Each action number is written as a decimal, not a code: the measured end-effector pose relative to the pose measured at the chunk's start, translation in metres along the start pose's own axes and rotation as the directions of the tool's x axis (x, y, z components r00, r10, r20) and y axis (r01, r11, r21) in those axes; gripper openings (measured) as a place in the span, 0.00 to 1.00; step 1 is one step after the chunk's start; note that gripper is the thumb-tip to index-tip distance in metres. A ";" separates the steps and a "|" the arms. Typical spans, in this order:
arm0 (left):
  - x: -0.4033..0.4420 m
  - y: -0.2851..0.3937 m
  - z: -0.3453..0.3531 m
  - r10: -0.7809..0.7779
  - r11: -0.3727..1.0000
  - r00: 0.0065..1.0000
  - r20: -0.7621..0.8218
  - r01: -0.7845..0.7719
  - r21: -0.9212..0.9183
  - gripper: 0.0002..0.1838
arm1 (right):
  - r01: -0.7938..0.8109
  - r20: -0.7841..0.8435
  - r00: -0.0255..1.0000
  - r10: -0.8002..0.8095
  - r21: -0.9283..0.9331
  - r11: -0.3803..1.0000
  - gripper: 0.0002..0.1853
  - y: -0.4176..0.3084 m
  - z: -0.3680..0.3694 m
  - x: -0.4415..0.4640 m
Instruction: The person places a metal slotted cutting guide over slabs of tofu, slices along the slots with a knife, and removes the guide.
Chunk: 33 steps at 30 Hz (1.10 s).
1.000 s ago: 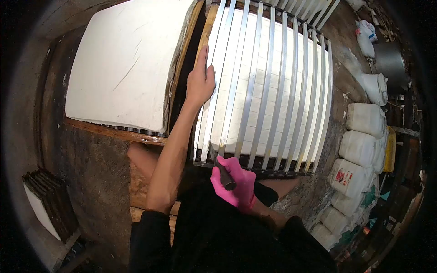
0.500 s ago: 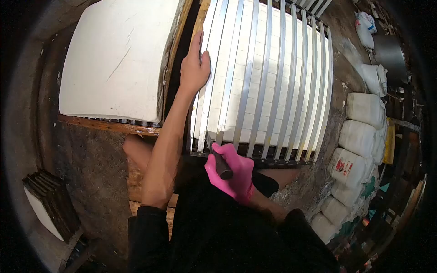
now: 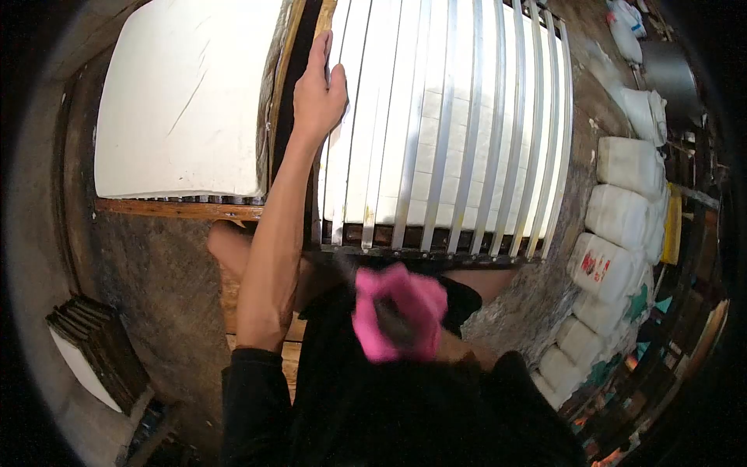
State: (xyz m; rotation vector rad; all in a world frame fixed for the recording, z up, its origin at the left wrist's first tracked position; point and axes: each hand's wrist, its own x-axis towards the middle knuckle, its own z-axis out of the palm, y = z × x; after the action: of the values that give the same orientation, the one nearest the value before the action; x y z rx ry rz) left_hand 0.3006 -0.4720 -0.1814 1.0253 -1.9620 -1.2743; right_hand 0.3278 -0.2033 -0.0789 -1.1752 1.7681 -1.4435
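Note:
A metal slatted rack lies over a white slab marked with a grid of cut lines. My bare left hand rests on the rack's left edge, its fingers stretched forward and thumb apart. In a pink glove, my right hand is wrapped round the dark handle of a knife, just below the rack's near edge. Motion blurs the hand, and the blade shows only faintly, pointing up and left.
Left of the rack, a smooth white slab sits on a wooden frame. Stacked boards stand at the lower left. White jugs line the right side, near a metal pot.
My right hand has drawn the knife back from between the slats, toward my body. My left hand stays on the rack's edge, while the view has shifted slightly.

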 end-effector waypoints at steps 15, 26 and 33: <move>0.000 -0.003 0.000 0.139 0.990 0.990 -0.034 -0.138 0.015 0.33 | 0.180 -0.450 0.862 -0.233 -0.157 0.971 0.17 0.082 -0.069 0.204; 0.005 -0.011 0.005 0.165 0.986 0.983 -0.086 -0.164 0.018 0.31 | 0.023 -0.404 0.900 -0.161 -0.326 0.945 0.20 0.132 -0.062 0.349; 0.003 0.000 0.005 0.132 0.991 0.989 -0.062 -0.129 0.043 0.30 | 0.139 -0.196 0.959 -0.204 -0.301 0.943 0.22 0.056 -0.024 -0.006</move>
State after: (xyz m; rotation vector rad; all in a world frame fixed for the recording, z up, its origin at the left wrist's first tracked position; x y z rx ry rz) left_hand 0.2951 -0.4723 -0.1833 0.9283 -1.9770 -1.1230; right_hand 0.2942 -0.1851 -0.1273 -1.3883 2.1311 -1.5067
